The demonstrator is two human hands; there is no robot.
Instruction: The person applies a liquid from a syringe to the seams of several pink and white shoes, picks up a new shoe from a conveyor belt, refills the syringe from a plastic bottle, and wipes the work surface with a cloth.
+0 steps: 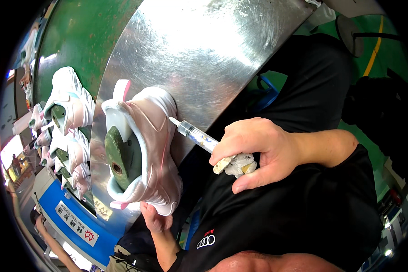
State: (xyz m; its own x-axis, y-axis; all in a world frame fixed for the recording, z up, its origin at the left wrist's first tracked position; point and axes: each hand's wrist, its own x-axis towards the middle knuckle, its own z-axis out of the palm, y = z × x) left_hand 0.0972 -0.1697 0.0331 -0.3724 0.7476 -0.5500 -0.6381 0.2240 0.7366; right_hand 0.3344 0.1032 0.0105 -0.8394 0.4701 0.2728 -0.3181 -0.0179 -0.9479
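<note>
A pale pink and white sneaker [156,131] stands on the metal table, with a green shoe last [122,156] filling its opening and a pink pull loop [122,90] at its far end. My left hand [156,220] grips the sneaker's near end low by the white sole; its other fingers are hidden behind the shoe. In my right hand [265,147] is a clear syringe [197,136] with a pale tip pointing left. That tip is at or very close to the sneaker's side, above the sole. A crumpled whitish wad [240,165] is tucked between the same hand's thumb and fingers.
Several similar sneakers [70,102] with green lasts line the left, beside a green surface [84,36]. The shiny metal table [204,54] has a curved left edge. A blue panel [70,213] stands at lower left. Another person's arm [54,240] shows at the lower left rim.
</note>
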